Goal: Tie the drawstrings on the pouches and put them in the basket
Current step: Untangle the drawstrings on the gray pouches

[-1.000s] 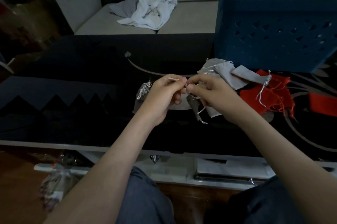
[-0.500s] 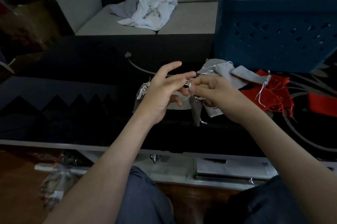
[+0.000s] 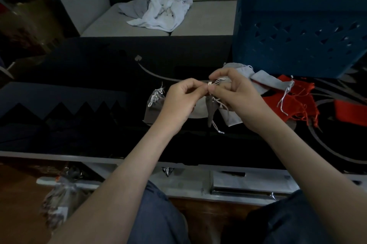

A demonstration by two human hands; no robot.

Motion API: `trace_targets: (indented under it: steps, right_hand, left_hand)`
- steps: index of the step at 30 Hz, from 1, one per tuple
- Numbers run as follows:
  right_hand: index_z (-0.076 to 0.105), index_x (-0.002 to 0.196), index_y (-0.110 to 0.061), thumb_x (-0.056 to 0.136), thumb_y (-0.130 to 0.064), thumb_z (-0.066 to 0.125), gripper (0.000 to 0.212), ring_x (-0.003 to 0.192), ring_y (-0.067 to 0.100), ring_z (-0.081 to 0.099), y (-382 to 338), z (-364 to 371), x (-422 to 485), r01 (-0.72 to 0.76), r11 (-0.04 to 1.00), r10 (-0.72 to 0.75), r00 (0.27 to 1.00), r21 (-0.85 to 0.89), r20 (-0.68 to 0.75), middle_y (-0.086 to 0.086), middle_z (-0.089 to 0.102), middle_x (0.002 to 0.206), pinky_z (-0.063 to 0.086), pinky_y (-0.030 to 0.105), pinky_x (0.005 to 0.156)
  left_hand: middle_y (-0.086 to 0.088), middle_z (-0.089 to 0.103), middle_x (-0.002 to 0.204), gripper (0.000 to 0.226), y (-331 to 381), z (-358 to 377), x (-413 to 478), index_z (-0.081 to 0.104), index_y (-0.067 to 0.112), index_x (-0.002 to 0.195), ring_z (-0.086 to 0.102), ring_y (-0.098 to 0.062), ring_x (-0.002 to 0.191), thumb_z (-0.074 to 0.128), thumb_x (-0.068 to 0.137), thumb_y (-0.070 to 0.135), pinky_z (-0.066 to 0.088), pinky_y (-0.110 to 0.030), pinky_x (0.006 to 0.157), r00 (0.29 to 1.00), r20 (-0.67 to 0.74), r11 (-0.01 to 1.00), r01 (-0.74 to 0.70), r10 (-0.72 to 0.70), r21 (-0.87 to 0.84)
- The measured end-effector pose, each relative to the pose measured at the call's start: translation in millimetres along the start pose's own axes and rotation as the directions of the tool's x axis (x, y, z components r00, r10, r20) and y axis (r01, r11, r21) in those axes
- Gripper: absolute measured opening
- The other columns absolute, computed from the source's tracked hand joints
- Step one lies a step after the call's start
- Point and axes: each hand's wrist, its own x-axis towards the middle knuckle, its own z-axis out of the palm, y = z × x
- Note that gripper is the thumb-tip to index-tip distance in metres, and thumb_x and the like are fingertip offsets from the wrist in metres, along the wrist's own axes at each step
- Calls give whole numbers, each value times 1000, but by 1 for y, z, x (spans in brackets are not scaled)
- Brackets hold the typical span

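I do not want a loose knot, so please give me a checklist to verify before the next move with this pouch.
1. Both hands grip the string: ok. The left hand and the right hand pinch the white drawstring between them.
2. Knot finished: cannot tell; the fingers cover it.
3. Pouch free to lift: ok; the grey pouch hangs below the hands.
4. Basket ready: ok; the blue basket stands upright at the far right.
5. Room in the basket: cannot tell; its inside is hidden.
6. All pouches done: not ok; other grey pouches and red pouches lie before the basket.
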Motion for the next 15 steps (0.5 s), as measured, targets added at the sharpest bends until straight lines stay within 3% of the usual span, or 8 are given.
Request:
trace_targets:
  steps: [5, 8, 10, 15]
  right_hand:
    - [62, 92, -9, 91, -5, 58, 6, 39, 2, 34, -3, 2, -1, 55, 998, -55, 998, -13, -8, -6, 42, 45, 28, 12, 41]
    - [61, 88, -5, 91, -4, 58, 4, 39, 1, 36, -5, 1, -2, 65, 998, -65, 997, -5, -51, -1, 47, 49, 29, 12, 41]
    - [60, 88, -5, 91, -6, 59, 3, 42, 5, 38, -6, 0, -3, 62, 998, -62, 996, -9, -65, 15, 46, 57, 30, 13, 43]
    - [57, 84, -16, 91, -9, 59, 10, 54, 23, 37, -4, -1, -3, 84, 995, -86, 995, -47, -45, 16, 43, 63, 33, 28, 52]
  left_hand:
    - [11, 55, 57, 16, 0, 0, -1, 71, 15, 92, 40, 0, 48, 55, 96, 16, 31, -16, 48, 998, 34, 997, 58, -56, -58]
    - [-7, 55, 73, 24, 1, -2, -1, 70, 16, 102, 43, -2, 56, 47, 99, 15, 36, -17, 54, 991, 123, 996, 66, -57, -67]
    - [-14, 54, 82, 24, 1, -2, -2, 70, 17, 103, 44, -3, 60, 46, 99, 16, 37, -16, 57, 987, 158, 997, 42, -32, -57]
    - [-16, 57, 81, 18, 1, -4, -4, 70, 12, 90, 44, -5, 62, 54, 96, 17, 39, -16, 59, 987, 161, 1000, 2, -6, 26]
